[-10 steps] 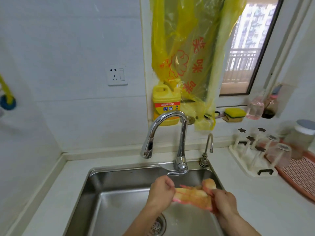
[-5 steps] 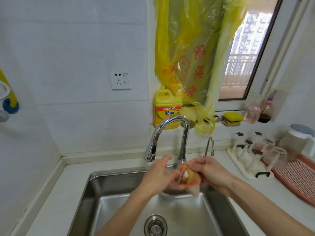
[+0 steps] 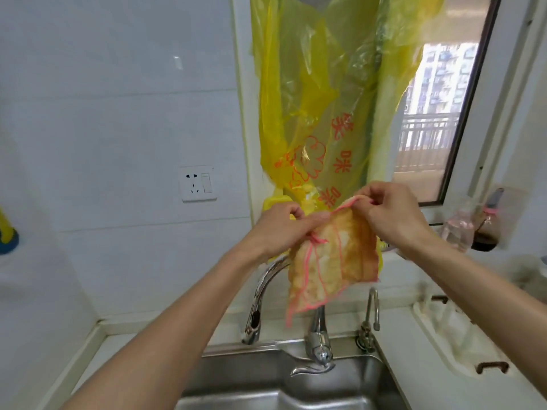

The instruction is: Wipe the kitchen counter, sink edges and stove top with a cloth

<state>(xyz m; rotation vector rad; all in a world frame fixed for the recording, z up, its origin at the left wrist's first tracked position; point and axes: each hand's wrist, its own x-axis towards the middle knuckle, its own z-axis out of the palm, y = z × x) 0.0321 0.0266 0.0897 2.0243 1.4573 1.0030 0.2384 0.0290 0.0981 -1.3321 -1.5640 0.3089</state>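
Head view, nearest first: the stainless sink [image 3: 266, 377] fills the bottom edge, the pale counter [image 3: 414, 368] flanks it, and the curved chrome faucet [image 3: 260, 294] and a smaller tap [image 3: 371, 312] rise from its back rim. Above the basin both bare forearms reach forward, and the orange cloth with pink trim [image 3: 331, 261] hangs between the hands in front of the faucet, well clear of counter and sink. The left hand [image 3: 281, 229] has its fingers [image 3: 307, 218] pinched shut on the cloth's upper left edge; the right hand [image 3: 393, 214] has its fingers [image 3: 364, 202] pinched on the upper right corner, so the fabric spreads from that top hem and droops to a free lower corner. Likely risks: a light pinch could let one corner slip and the cloth drop into the basin, or the dangling corner could snag the faucet. Behind hang a yellow plastic bag [image 3: 319, 99], a wall socket [image 3: 197, 183] and the window [image 3: 429, 113].
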